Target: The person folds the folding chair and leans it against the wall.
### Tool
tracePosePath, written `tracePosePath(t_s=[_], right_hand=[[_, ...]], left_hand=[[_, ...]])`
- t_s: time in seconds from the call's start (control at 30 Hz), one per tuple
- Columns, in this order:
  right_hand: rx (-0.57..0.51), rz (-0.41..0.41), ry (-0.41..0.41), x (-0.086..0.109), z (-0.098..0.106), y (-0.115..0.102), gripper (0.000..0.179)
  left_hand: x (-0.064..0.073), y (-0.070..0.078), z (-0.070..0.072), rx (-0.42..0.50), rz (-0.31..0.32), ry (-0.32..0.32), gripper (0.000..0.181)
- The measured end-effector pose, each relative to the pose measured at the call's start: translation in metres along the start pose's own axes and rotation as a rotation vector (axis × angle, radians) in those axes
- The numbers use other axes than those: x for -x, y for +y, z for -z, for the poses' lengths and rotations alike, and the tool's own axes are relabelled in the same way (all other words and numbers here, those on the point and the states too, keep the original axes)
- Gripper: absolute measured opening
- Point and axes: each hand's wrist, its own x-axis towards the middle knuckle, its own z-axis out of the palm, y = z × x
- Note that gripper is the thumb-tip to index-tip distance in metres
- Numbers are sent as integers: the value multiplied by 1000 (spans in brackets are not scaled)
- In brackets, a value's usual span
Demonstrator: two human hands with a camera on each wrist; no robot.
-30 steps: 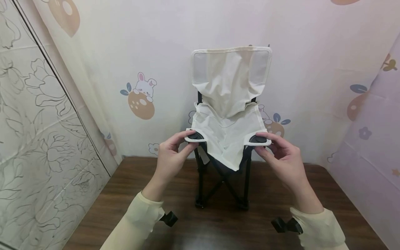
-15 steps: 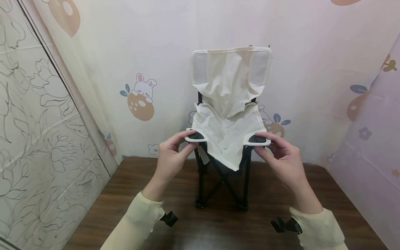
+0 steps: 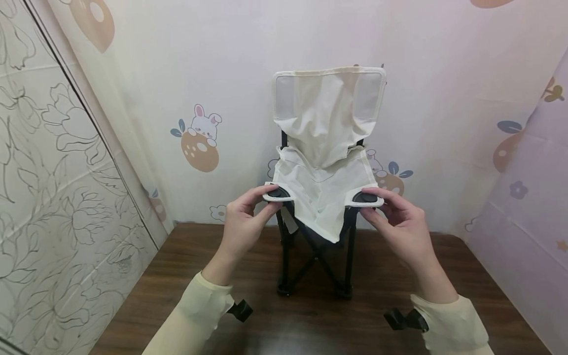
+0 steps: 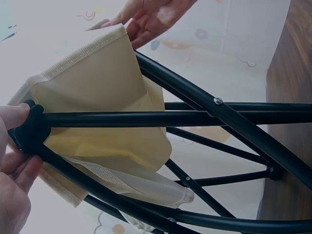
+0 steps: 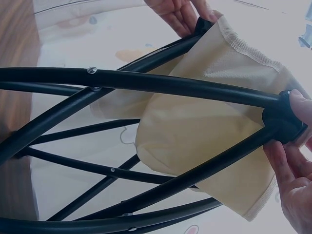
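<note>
A small folding chair (image 3: 323,162) with cream fabric and a dark tube frame stands upright on the wooden table, its seat cloth sagging in folds. My left hand (image 3: 241,219) pinches the chair's front left corner, fingers over the black cap and thumb beneath. At the front right corner my right hand (image 3: 406,224) pinches in the same way. From below, the left wrist view shows a black plastic joint (image 4: 31,129) between thumb and fingers. A matching black joint (image 5: 285,117) is held in the right wrist view. Crossed legs (image 3: 316,259) show under the seat.
The brown wooden tabletop (image 3: 213,301) reaches the patterned curtain (image 3: 426,88) behind the chair. A sheet with line-drawn flowers (image 3: 57,197) stands at the left. A white tag (image 3: 289,221) hangs below the chair's left front corner.
The right front corner and my right hand have shifted very slightly inward, to the left. My left hand keeps the same pinch on its corner.
</note>
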Motion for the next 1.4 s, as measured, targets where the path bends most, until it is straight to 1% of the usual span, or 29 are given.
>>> tracePosePath(t_s=[0.4,0.67,1.13,1.4], right_hand=[[7,-5,-7,0,0,-1,46],[12,-11,-7,-2,-1,-1,46],[8,-11,-13,-5,-1,-2,46],[-3,-10,-15,-7,-2,-3,46]], left_hand=[[0,-1,-1,-8,7,4,35],[-1,0,-2,7,7,7,35],[-3,2,-2,4,31,9,34],[-4,1,-2,-3,26,10,33]])
